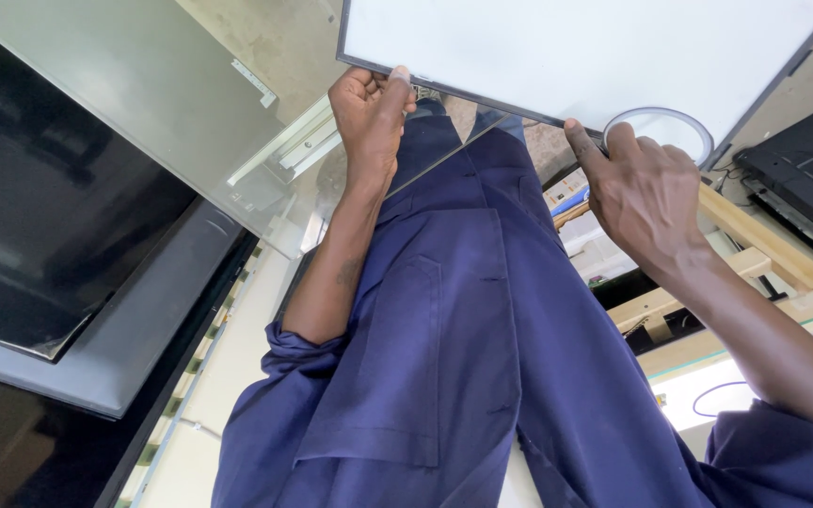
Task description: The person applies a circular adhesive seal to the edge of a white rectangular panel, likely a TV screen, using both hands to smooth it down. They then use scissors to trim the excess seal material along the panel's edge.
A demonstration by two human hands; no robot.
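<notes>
While the white panel (576, 47) hangs at the top of the head view, dark frame along its near edge, both hands are on that edge and well apart. The left hand (369, 108) is curled shut over the edge near the panel's corner, thumb pressed flat on the frame, fingers wrapped out of sight behind. The right hand (646, 193) comes at it further along, fingers bent and closed onto the rim, its fingertips hidden beneath, with a clear ring of tape (661, 127) sitting just beside the knuckles; whether the hand also holds that ring, I cannot tell. This looks like a thin, wide sheet: light for its size, I'd judge, but stiff only up to a point, likely to flex or crack if carried by one corner, and smooth enough to slip. The dark frame at the edges is the sensible place to grip, two hands spread wide, as here. Blue work clothes (444, 357) fill the middle of the view. To the left, a large glass sheet (143, 103) leans over dark flat screens (49, 207) stacked against each other. To the right there's a wooden frame bench (755, 254), another dark screen back (802, 179) with cables, and a lit white surface (708, 390) lower down. It's a crowded repair room.
</notes>
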